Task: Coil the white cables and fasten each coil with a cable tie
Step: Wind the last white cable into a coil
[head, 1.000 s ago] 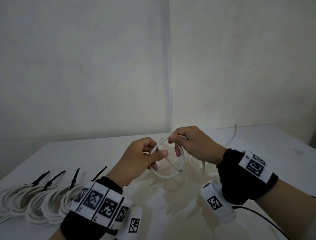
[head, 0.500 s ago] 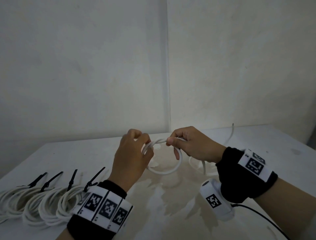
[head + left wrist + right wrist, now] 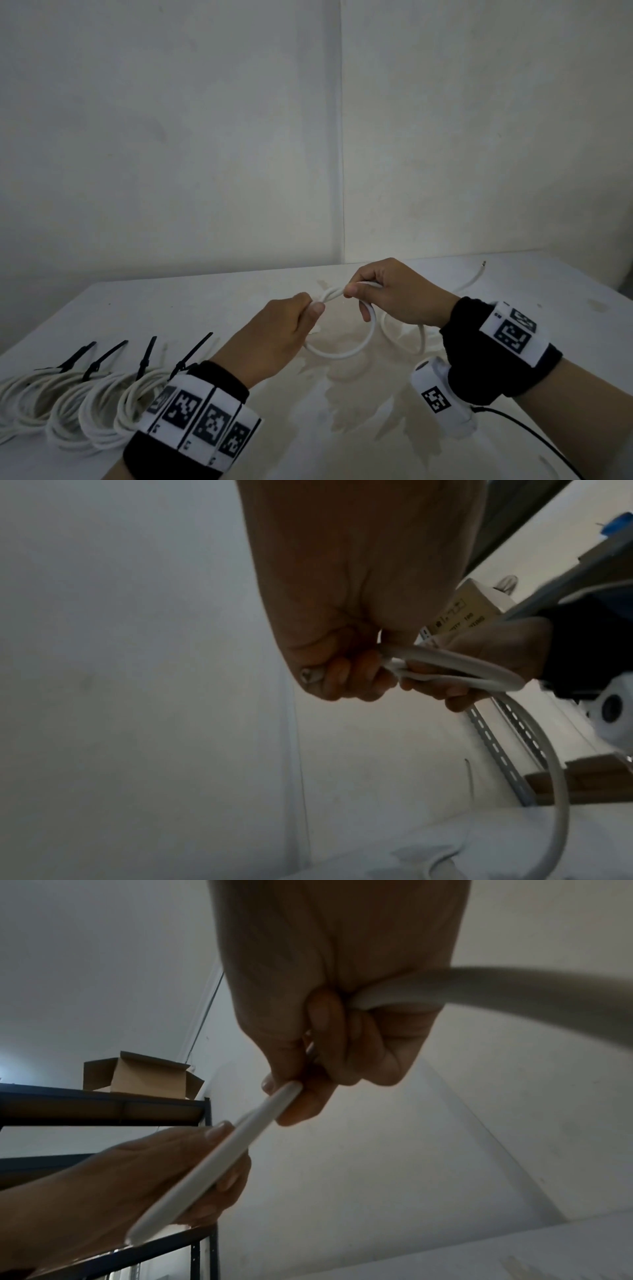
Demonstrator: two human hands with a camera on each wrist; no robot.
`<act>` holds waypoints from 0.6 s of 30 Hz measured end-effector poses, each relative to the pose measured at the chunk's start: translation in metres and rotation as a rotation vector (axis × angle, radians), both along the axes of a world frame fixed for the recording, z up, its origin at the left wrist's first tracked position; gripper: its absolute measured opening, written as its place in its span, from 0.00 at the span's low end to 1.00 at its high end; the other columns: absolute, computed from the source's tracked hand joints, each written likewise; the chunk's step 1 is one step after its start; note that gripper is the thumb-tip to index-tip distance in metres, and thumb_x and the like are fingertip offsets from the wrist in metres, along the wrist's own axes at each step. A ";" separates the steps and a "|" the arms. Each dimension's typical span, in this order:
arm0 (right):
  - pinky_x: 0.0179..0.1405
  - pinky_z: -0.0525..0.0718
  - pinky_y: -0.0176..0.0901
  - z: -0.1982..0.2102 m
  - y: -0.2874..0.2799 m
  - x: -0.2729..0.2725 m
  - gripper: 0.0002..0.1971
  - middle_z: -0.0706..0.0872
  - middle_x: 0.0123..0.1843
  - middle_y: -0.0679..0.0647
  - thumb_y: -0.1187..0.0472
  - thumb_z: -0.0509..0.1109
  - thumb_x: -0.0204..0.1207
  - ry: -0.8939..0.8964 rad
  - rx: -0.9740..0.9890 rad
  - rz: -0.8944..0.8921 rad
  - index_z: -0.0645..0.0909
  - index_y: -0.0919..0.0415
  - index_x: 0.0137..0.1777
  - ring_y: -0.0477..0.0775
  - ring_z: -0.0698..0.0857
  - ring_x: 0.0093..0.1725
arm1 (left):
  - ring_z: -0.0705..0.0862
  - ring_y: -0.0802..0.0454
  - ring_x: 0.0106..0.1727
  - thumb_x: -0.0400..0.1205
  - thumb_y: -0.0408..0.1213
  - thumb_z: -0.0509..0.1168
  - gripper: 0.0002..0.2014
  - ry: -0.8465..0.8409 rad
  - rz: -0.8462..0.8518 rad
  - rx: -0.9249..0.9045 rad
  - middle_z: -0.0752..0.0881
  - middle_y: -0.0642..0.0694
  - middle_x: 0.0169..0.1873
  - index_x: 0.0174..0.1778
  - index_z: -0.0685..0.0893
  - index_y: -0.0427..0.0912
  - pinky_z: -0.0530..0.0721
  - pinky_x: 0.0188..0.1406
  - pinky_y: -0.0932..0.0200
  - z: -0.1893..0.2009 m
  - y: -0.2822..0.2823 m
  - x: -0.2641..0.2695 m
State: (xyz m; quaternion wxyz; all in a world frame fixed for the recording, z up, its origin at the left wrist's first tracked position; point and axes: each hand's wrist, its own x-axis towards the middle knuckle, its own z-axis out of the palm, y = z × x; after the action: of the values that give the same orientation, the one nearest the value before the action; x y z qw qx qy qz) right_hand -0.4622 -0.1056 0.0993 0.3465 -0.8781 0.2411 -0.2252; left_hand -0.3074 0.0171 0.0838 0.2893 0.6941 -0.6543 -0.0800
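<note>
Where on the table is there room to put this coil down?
Bare table lies behind the tied coils, left of the left hand. The near middle is free too. Loose cable crowds the right side.

Two plain white walls (image 3: 171,137) meet in a corner behind a white table (image 3: 171,308). A dark metal shelf (image 3: 103,1107) holds an open cardboard box (image 3: 137,1074). Light is dim.
</note>
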 end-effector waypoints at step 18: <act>0.28 0.69 0.28 -0.010 -0.014 -0.006 0.15 0.80 0.25 0.45 0.57 0.62 0.81 -0.196 -0.023 -0.160 0.81 0.68 0.40 0.41 0.72 0.25 | 0.75 0.62 0.22 0.87 0.37 0.48 0.18 0.868 0.081 -0.324 0.73 0.54 0.21 0.32 0.73 0.41 0.76 0.29 0.70 0.009 -0.016 0.004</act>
State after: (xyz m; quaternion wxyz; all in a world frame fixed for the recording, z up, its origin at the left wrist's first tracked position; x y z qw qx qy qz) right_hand -0.4677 -0.1199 0.0895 0.3390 -0.8338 0.2729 -0.3398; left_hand -0.3035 0.0014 0.0925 0.6440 0.5673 -0.4490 -0.2486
